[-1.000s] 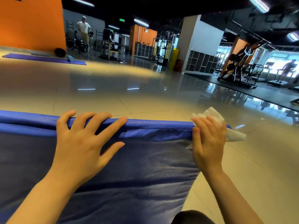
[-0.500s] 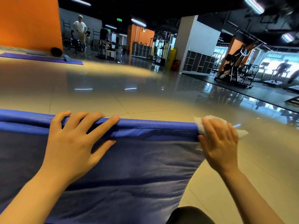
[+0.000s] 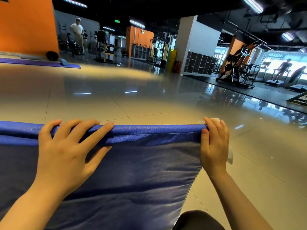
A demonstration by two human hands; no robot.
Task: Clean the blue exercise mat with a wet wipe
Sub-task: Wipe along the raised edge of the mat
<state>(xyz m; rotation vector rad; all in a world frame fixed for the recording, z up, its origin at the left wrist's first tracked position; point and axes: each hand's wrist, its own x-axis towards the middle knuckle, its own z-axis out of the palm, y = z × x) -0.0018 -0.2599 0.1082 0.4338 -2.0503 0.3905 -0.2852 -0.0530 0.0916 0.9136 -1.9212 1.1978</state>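
The blue exercise mat [image 3: 142,163] fills the lower left of the head view, its far edge running across the middle. My left hand [image 3: 66,155] lies spread on the mat with its fingers hooked over that far edge. At the mat's far right corner my right hand [image 3: 214,145] presses a white wet wipe [image 3: 230,155] against the side edge, thumb on the top face. The wipe is mostly hidden under the hand; small bits show above the fingertips and by the wrist.
Glossy tiled floor [image 3: 149,103] stretches ahead and to the right. A purple mat [image 3: 38,63] lies far left by an orange wall. A person [image 3: 77,33] stands at the back. Gym machines [image 3: 235,70] and treadmills stand far right. My knee [image 3: 197,220] shows at the bottom.
My right hand has slid with the wipe from the mat's far edge to the right corner and turned down along the side edge. The wipe is more covered. My left hand stays put.
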